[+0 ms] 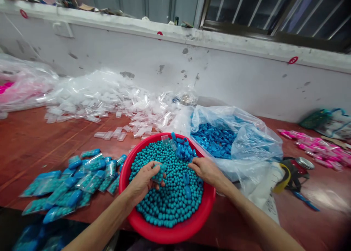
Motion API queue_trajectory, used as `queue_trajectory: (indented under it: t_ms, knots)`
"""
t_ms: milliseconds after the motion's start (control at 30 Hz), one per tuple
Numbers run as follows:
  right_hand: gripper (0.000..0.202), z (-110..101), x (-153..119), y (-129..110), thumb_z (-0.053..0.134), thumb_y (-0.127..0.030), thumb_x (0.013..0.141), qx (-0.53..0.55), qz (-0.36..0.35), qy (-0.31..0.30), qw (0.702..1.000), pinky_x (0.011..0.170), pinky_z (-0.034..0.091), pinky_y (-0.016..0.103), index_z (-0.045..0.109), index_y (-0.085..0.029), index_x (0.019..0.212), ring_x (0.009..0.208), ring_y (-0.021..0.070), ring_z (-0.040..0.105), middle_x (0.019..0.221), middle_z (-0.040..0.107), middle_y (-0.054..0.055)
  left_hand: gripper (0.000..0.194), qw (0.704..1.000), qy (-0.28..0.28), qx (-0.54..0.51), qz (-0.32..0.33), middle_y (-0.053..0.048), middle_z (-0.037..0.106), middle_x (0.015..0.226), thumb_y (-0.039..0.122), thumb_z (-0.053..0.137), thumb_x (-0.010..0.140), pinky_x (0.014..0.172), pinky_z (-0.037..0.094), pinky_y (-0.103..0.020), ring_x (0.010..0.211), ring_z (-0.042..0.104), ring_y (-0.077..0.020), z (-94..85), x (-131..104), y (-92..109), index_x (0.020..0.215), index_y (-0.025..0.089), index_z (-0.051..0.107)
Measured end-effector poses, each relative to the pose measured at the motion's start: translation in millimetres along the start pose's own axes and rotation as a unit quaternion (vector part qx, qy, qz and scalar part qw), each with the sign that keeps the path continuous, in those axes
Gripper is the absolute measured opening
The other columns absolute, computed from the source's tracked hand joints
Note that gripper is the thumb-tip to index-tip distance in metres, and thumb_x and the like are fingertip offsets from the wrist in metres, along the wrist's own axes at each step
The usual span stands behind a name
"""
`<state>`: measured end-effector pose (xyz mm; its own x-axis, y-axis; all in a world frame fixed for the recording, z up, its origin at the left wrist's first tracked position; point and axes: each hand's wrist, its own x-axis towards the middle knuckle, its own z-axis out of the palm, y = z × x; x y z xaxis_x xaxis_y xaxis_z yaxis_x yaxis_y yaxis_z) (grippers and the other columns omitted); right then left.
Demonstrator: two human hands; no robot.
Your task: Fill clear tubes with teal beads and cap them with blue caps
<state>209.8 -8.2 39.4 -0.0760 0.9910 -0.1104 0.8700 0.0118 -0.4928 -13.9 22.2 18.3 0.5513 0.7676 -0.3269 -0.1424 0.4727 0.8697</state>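
Observation:
A red basin [168, 236] full of teal beads [167, 210] stands in front of me. My left hand [148, 176], over its left side, is closed around a small clear plastic container [159, 173] filled with teal beads. At the basin's right side, my right hand [204, 170] pinches at a blue plastic cap by the edge of a small pile of blue caps [184, 148]; the fingers partly hide it. Another blue cap [187, 191] lies on the beads below. Clear empty containers [168, 141] rest at the basin's far rim.
Filled containers with blue caps [68, 185] are heaped on the red table [19, 141] at left. Clear containers [117, 104] spread along the wall. Behind the basin's right side is a bag of blue caps [216, 139]. Pink pieces [320, 148] and a yellow-handled tool [283, 178] lie farther right.

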Motion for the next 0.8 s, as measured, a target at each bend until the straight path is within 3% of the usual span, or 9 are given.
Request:
queue_trajectory:
  t_ms: [133, 300, 400, 500, 567, 700, 800]
  knots:
    - [0.021, 26.8, -9.6, -13.5, 0.057, -0.034, 0.075, -0.131, 0.033, -0.043, 0.990, 0.064, 0.040, 0.033, 0.059, -0.014, 0.081, 0.076, 0.0283, 0.060, 0.078, 0.065, 0.014, 0.034, 0.999, 0.016, 0.047, 0.000, 0.002, 0.059, 0.067, 0.044, 0.058, 0.070, 0.039, 0.035, -0.017, 0.050, 0.058, -0.0113, 1.8, 0.1, -3.0, 0.087, 0.019, 0.042]
    - [0.016, 45.6, -2.7, -22.5, 0.047, -0.024, 0.081, -0.093, -0.014, -0.035, 0.995, 0.067, 0.042, 0.030, 0.054, -0.016, 0.093, 0.081, 0.0233, 0.060, 0.083, 0.064, 0.009, 0.031, 0.989, 0.040, 0.141, 0.014, 0.005, 0.055, 0.062, 0.042, 0.055, 0.069, 0.036, 0.033, -0.016, 0.046, 0.054, -0.0096, 1.4, 1.1, -10.9, 0.085, 0.019, 0.041]
    - [0.022, 40.6, 5.6, -20.3, 0.031, -0.027, 0.088, 0.075, -0.015, -0.033, 0.997, 0.055, 0.043, 0.022, 0.050, -0.019, 0.098, 0.063, 0.0139, 0.059, 0.072, 0.059, 0.001, 0.026, 0.983, 0.040, 0.175, 0.022, 0.006, 0.052, 0.062, 0.037, 0.052, 0.071, 0.036, 0.033, -0.015, 0.047, 0.053, -0.0088, 1.4, 2.4, -14.2, 0.087, 0.019, 0.042]
    - [0.028, 40.2, 7.4, -25.2, 0.026, -0.032, 0.089, 0.286, 0.016, -0.041, 0.957, 0.039, 0.035, 0.019, 0.046, -0.019, 0.105, 0.040, 0.0099, 0.045, 0.054, 0.045, -0.005, 0.025, 0.985, 0.019, 0.169, 0.035, 0.006, 0.050, 0.062, 0.036, 0.052, 0.072, 0.037, 0.033, -0.015, 0.049, 0.053, -0.0087, 3.9, 3.9, -17.4, 0.088, 0.020, 0.043]
    - [0.028, 42.8, 4.4, -33.0, 0.029, -0.034, 0.089, 0.305, -0.008, -0.008, 0.952, 0.040, 0.033, 0.020, 0.047, -0.020, 0.104, 0.041, 0.0098, 0.043, 0.053, 0.042, -0.006, 0.026, 0.986, 0.007, 0.159, 0.056, 0.007, 0.048, 0.060, 0.039, 0.053, 0.072, 0.037, 0.034, -0.015, 0.047, 0.050, -0.0076, 7.1, 4.2, -19.8, 0.086, 0.020, 0.043]
    - [0.027, 44.7, -1.4, -46.4, 0.029, -0.033, 0.089, 0.196, -0.091, 0.085, 0.973, 0.052, 0.034, 0.023, 0.053, -0.020, 0.091, 0.055, 0.0128, 0.049, 0.062, 0.049, -0.001, 0.030, 0.986, 0.011, 0.145, 0.083, 0.008, 0.044, 0.057, 0.044, 0.055, 0.071, 0.039, 0.035, -0.017, 0.043, 0.046, -0.0062, 15.6, 1.4, -21.9, 0.082, 0.019, 0.044]
    - [0.031, 41.8, -1.5, -46.6, 0.026, -0.034, 0.090, 0.165, -0.079, 0.127, 0.975, 0.052, 0.034, 0.023, 0.053, -0.020, 0.087, 0.055, 0.0137, 0.049, 0.063, 0.052, 0.000, 0.033, 0.993, 0.015, 0.106, 0.058, 0.007, 0.047, 0.059, 0.046, 0.055, 0.070, 0.040, 0.036, -0.018, 0.045, 0.049, -0.0081, 20.8, -2.4, -19.6, 0.086, 0.019, 0.044]
